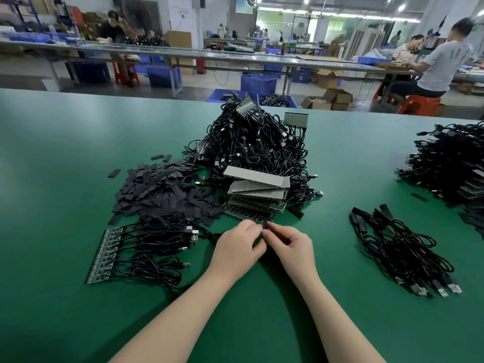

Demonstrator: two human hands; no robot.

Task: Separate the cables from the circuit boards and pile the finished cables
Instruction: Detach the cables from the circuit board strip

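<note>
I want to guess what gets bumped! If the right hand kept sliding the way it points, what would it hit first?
Probably the stack of circuit boards just beyond the right hand, then the big cable heap. Depth is hard to judge.

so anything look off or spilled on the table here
Nothing looks damaged. A few black strips lie apart from the strip heap on the green table, and one sits over by the right-hand cable stack.

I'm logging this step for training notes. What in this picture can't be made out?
- Head view: the small black piece pinched between left hand and right hand; fingers cover most of it.
- Right-edge cable stack: cut off by the frame.
- Big tangled pile: inner boards buried.
</note>
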